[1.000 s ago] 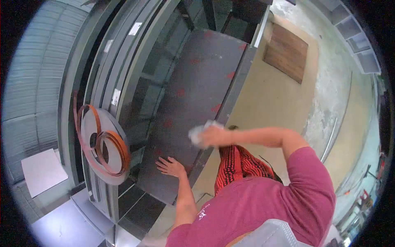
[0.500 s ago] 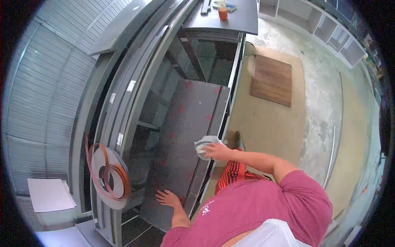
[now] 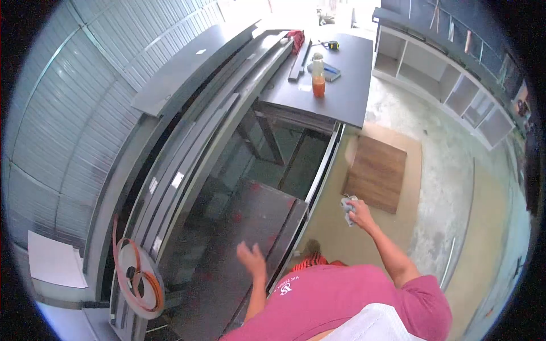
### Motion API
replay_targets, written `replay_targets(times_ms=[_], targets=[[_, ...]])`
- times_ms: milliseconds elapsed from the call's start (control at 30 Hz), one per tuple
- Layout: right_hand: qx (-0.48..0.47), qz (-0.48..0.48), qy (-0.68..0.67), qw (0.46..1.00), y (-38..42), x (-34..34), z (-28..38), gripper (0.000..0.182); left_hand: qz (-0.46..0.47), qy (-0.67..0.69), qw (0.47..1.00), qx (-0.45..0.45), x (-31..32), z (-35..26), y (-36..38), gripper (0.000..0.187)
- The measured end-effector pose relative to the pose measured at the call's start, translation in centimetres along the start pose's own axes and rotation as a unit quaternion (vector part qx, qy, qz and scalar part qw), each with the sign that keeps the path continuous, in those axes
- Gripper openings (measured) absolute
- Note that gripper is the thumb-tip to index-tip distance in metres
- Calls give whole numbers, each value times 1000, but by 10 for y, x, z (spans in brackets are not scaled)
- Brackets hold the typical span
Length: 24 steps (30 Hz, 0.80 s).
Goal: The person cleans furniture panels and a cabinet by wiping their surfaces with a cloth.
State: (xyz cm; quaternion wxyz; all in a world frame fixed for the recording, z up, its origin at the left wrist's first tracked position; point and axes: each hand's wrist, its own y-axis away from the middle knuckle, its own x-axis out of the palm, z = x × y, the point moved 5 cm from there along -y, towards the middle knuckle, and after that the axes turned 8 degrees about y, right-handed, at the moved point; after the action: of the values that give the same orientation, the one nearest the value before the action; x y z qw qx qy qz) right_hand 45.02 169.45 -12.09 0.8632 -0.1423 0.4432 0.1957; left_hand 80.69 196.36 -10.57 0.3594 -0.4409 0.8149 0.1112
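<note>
My right hand (image 3: 359, 213) is closed around a crumpled grey cloth (image 3: 347, 211), held out to the right of the frame, over the tan sheet on the floor in this view. Over the dark grey panel (image 3: 264, 210) is my left hand (image 3: 252, 258), empty, slightly blurred, with its fingers apart. That panel carries several reddish marks and lies in the metal frame (image 3: 322, 170).
A bottle of orange liquid (image 3: 318, 85), a tape measure (image 3: 333, 45) and a blue-and-white packet (image 3: 330, 71) sit on the grey tabletop (image 3: 355, 74). Rolled edging strip (image 3: 145, 290) stands left. A brown wooden board (image 3: 376, 173) lies right; white cabinets (image 3: 421, 79) stand behind.
My right hand has lifted the cloth off the panel and swung it out to the right. My left hand has risen from the panel. The view has tilted up, showing more tabletop.
</note>
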Motion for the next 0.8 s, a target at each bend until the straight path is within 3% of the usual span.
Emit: replay_targets(times_ms=[67,167,233,267,333,400,567,633,700,767,800], targets=[[6,-20,-5,1000,-7,-29,-8,41,41,90,988,121,48,-89,-39,54],[4,-89,-19,996,-38,-80,3,41,127,221,950,181,107,-192,-89,58],[-25,-164,-5,986,-90,-136,25,41,204,346,912,87,139,-265,-109,59],[-39,-184,10,982,-115,-162,41,41,193,335,911,143,176,-276,-121,61],[-95,-229,16,969,-165,-198,62,42,263,395,878,57,215,-326,-125,67],[-133,-221,55,965,-214,-211,70,41,344,441,816,-144,252,-368,-125,65],[-200,-78,123,969,-321,-171,19,44,321,539,743,-232,384,-400,-163,66],[-261,35,183,947,-355,-159,-23,46,335,550,720,-258,405,-417,-169,59],[-311,-111,168,929,-396,-172,-80,43,262,609,696,-275,427,-416,-178,57],[-128,-105,126,978,-459,-204,-153,24,215,528,748,-339,427,-414,-180,56],[-23,-153,152,976,-477,-231,-170,25,194,555,739,-327,432,-412,-180,53]])
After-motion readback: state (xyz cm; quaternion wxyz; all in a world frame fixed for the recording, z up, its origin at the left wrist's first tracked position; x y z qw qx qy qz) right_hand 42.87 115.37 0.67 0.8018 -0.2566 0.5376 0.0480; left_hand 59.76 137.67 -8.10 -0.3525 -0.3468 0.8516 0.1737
